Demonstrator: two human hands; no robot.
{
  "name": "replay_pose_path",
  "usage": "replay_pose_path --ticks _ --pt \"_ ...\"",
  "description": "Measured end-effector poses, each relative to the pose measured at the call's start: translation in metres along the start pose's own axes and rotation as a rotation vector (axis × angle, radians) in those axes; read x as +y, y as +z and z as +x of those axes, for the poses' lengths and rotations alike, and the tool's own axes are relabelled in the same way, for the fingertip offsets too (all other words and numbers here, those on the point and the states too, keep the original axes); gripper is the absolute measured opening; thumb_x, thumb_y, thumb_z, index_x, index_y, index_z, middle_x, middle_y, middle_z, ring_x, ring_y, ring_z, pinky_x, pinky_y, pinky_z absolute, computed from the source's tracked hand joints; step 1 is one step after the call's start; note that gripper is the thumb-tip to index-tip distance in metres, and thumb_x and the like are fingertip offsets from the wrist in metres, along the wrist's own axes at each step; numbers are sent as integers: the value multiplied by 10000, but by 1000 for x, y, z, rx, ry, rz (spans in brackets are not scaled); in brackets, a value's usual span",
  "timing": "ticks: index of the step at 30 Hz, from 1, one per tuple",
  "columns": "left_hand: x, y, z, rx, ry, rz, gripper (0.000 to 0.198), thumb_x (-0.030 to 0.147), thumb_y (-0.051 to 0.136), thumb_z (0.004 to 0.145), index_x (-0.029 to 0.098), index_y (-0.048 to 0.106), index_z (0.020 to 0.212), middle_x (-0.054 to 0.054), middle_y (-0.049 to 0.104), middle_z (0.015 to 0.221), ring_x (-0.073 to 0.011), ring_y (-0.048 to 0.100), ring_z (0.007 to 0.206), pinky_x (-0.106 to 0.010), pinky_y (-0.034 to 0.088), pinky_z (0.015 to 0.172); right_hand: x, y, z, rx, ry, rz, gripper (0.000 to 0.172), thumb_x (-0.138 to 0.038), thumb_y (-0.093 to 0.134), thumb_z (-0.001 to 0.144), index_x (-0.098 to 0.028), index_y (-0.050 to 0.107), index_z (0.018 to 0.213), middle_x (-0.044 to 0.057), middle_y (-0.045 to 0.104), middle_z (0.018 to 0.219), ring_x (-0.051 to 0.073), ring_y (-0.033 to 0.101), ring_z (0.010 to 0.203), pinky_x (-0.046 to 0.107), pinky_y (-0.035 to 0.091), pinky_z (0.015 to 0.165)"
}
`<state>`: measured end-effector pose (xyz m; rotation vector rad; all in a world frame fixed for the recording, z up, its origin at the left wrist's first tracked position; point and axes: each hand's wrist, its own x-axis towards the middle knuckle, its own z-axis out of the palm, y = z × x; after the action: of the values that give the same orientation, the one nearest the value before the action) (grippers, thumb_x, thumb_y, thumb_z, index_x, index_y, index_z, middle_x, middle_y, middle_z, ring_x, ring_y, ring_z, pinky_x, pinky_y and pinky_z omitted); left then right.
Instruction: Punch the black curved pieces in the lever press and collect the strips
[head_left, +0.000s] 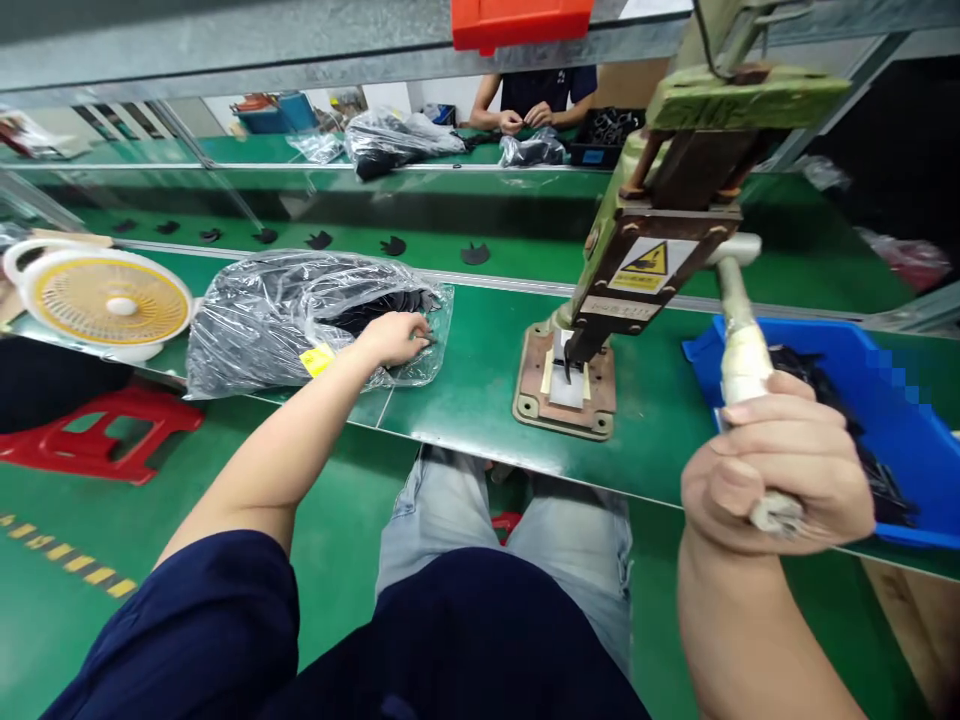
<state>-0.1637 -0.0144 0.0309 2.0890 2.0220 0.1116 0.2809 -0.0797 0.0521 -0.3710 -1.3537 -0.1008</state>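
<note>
My left hand (401,338) is at the mouth of a clear plastic bag (262,310) packed with dark pieces. Its fingers are curled together over the black parts (394,303) there; what they pinch is mostly hidden. My right hand (780,465) is wrapped round the tape-covered lever handle (744,350) of a green hand press (637,230). Under the press head, a small black piece (568,372) shows above a light metal plate (566,388) on the brown base (529,385).
A blue bin (847,340) with black parts stands at the right. Several dark curved pieces (474,254) lie in a row on the green belt behind. A fan (112,305) is at the left. Across the bench, a person's hands (525,118) are near a bag.
</note>
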Motion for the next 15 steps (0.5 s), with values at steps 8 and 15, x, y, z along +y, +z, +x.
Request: replay_pose_path --ticks 8,15 --pt "-41 11 23 -186 5 215 635 414 809 829 257 668 1429 -88 764 1332 -287 667 1261 -310 497 1038 2 -2 0 -15 -3 -36 518 -456 770 824 -193 406 566 -66 578 562 127 699 695 522 615 955" --pt "-39 4 35 -279 -7 126 587 402 856 744 238 686 1281 -54 772 1258 -226 718 1045 -259 501 835 3 -1 0 21 -12 -17 497 -448 789 804 -199 435 559 -66 590 550 129 694 685 510 612 933"
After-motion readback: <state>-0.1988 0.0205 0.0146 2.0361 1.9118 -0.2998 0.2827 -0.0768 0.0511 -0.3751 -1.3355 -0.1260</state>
